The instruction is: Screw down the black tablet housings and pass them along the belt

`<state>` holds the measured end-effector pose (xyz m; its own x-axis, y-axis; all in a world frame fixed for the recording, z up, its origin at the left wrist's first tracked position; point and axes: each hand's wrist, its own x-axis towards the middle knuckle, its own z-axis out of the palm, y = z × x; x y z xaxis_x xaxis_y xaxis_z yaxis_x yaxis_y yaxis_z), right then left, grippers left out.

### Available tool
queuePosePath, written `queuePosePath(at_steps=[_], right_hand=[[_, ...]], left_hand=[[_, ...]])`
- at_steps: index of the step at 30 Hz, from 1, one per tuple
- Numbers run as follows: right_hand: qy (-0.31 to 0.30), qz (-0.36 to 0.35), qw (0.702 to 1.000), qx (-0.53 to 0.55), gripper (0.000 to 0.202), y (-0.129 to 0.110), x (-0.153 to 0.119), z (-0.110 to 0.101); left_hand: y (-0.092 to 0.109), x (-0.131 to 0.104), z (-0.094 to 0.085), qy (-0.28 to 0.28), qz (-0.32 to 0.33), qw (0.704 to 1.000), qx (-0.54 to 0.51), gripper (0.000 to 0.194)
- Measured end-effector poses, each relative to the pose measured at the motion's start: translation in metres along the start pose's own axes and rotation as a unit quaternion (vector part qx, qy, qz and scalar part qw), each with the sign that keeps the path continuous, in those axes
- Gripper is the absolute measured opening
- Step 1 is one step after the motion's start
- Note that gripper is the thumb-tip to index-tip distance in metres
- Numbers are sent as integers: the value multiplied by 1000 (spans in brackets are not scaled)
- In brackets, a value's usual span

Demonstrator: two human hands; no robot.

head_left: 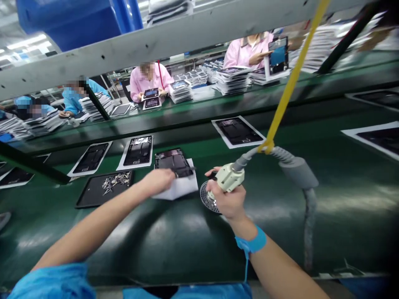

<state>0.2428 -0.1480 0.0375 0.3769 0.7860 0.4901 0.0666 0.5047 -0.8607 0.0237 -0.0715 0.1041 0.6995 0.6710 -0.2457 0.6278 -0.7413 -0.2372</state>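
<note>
My left hand (163, 180) is closed at the near edge of an opened black tablet (172, 160), which is tilted over a white sheet (183, 187). My right hand (229, 199) is wrapped round a pale green electric screwdriver (230, 177). A grey cable (299, 172) runs from the tool, and a yellow strap (286, 89) holds it from above. Below the right hand lies a round perforated metal disc (207, 201), partly hidden by the fingers. Left of the tablet is a black tray (93, 193) with a heap of small screw-like metal parts (116, 181).
More opened tablets on white sheets lie along the green bench (187, 249), one a little beyond the screwdriver (238, 131). A grey beam (174, 35) crosses overhead under a blue bin (77, 20). Co-workers in pink and blue sit opposite beside stacks (232, 81) of tablets.
</note>
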Motion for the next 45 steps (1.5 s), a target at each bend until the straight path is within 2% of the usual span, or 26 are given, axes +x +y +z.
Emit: queuePosePath(at_steps=[3, 6, 9, 12, 13, 15, 18, 22, 25, 27, 29, 32, 34, 38, 45], right_hand=[[-16, 8, 1000, -12, 22, 9, 0, -3], [-25, 14, 999, -21, 20, 14, 2, -4], [-20, 3, 999, -33, 18, 12, 5, -5], [-10, -6, 999, -45, 17, 8, 8, -6], [-10, -6, 999, -48, 17, 7, 9, -6], [-14, -6, 999, -50, 16, 6, 9, -5], [-25, -16, 998, -50, 16, 7, 9, -4], [-28, -24, 998, -56, 15, 10, 8, -4], [-27, -17, 998, -62, 16, 11, 7, -5], [-26, -14, 997, -65, 16, 9, 7, -6], [-24, -10, 997, -69, 15, 7, 8, -6], [-23, -7, 997, -77, 15, 6, 8, -5], [-23, -9, 996, -82, 15, 6, 8, -5], [-24, -9, 996, -81, 17, 7, 8, -6], [-21, -10, 996, -87, 17, 10, 9, -6]], left_hand=[[-57, 49, -38, 17, -31, 999, 17, 19], [-103, 80, -78, 28, -85, 996, 31, 21], [-136, 91, -111, 53, -120, 990, 54, 25], [-151, 92, -121, 86, -126, 985, 79, 27], [-152, 92, -117, 98, -125, 984, 83, 27], [-147, 93, -97, 119, -122, 982, 80, 27], [-127, 97, -46, 119, -122, 985, 38, 27], [-98, 94, 28, 71, -147, 986, -37, 27], [-100, 79, 60, 52, -174, 982, -56, 34], [-118, 61, 70, 31, -206, 976, -61, 37], [-144, 40, 73, -10, -233, 971, -58, 34], [-183, 8, 74, -85, -244, 965, -50, 26], [-199, -6, 76, -124, -239, 962, -48, 26], [-209, -17, 85, -156, -217, 963, -43, 27], [-201, -22, 92, -145, -203, 968, -18, 20]])
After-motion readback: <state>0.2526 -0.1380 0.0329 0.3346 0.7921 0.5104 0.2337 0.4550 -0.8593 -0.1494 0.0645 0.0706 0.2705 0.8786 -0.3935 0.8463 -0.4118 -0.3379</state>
